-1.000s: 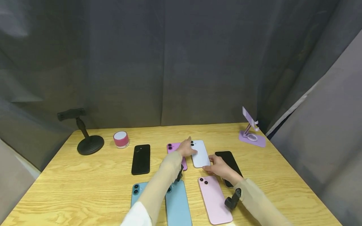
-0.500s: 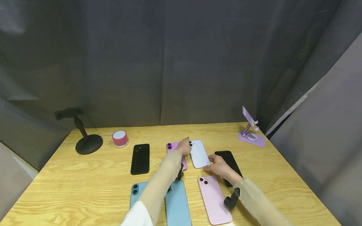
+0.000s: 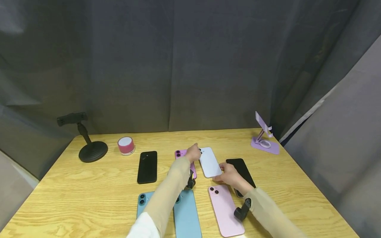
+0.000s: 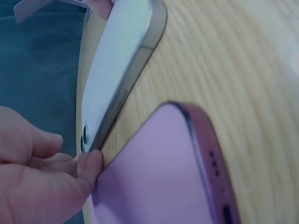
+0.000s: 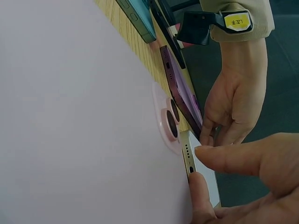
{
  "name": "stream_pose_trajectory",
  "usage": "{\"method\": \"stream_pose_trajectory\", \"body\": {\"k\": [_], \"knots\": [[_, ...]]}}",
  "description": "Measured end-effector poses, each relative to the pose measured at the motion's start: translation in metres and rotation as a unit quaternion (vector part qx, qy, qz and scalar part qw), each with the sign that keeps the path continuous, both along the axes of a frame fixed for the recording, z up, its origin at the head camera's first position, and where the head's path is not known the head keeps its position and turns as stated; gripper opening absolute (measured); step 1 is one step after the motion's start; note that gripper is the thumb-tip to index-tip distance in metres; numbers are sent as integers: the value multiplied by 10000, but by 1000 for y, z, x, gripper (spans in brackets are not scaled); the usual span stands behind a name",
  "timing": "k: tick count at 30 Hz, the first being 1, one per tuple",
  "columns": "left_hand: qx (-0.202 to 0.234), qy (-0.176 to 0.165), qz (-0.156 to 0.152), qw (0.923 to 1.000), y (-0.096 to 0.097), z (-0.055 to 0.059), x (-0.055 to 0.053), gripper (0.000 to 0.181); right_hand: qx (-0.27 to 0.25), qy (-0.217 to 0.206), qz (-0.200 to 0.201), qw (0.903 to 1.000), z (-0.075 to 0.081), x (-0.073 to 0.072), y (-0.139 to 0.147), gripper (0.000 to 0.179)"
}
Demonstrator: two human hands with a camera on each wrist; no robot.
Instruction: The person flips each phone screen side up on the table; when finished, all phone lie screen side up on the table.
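A white smartphone (image 3: 210, 162) lies back up on the table between my two hands. At its far left corner, by the camera lenses, is my left hand (image 3: 193, 153); in the left wrist view its curled fingertips (image 4: 90, 163) press the phone's side edge and the thumb sits near the top end. My right hand (image 3: 228, 174) grips the near right corner, with thumb and a finger at the bottom edge in the right wrist view. A magenta phone (image 3: 180, 154) lies partly under the left hand. Just below the right hand is a light pink phone (image 3: 227, 211).
A black phone (image 3: 242, 172) lies partly behind the right hand, another black phone (image 3: 147, 167) further left. Two blue phones sit in front, one blue phone (image 3: 187, 215) beside the left sleeve. At the back stand a black stand (image 3: 93, 151), a pink round speaker-like cylinder (image 3: 126, 146) and a purple phone stand (image 3: 264, 145).
My left hand has shifted a little to the left, and the far end of the white smartphone has swung slightly left with it. The right hand has stayed at the near corner.
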State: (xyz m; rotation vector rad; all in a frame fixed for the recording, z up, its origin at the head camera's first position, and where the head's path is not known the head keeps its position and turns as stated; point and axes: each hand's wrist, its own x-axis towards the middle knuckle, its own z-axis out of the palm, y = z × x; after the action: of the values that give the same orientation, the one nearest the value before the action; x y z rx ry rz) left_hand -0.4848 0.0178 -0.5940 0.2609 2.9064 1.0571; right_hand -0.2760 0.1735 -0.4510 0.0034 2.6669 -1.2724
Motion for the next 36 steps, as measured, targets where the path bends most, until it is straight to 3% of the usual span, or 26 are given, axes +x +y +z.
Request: {"method": "stream_pose_trajectory", "body": {"k": [5,8,9,10,12,14,15,16,19,22,24,28,31,36], "knots": [[51,-392,108,9992,2,41,25,48,-31,12,-27,10000,0,1,0,61],[377,-379,105,9985,0,47,27,45,-62,78,15,9999,1,1,0,61],[484,-126,88,9987,-1,44,26,43,-75,87,19,9999,2,1,0,61],[628,-79,82,9980,-2,49,31,43,-54,117,35,9999,2,2,0,61],[965,-39,158,9952,-2,66,46,43,35,153,39,9999,2,2,-1,61],[1378,-172,287,9899,-3,99,77,48,142,174,25,9997,2,3,-1,61],[1459,-166,385,9884,-2,109,87,50,198,191,11,9996,2,3,-1,60],[1552,-354,497,9860,-1,126,102,56,228,189,2,9996,2,3,-2,59],[1586,-229,686,9847,1,145,123,62,214,168,19,9996,1,3,-2,53],[1571,-331,829,9835,0,151,132,66,165,168,58,9997,2,3,-3,50],[1703,-578,913,9795,-3,152,133,64,178,195,73,9996,2,4,-3,50],[2012,-893,970,9706,-7,151,133,38,504,270,108,9983,3,5,-4,59],[2182,-911,987,9666,-9,150,132,21,822,363,176,9958,3,6,-6,70],[2621,-942,999,9552,-10,152,136,23,1072,449,253,9929,5,8,-11,78]]}}
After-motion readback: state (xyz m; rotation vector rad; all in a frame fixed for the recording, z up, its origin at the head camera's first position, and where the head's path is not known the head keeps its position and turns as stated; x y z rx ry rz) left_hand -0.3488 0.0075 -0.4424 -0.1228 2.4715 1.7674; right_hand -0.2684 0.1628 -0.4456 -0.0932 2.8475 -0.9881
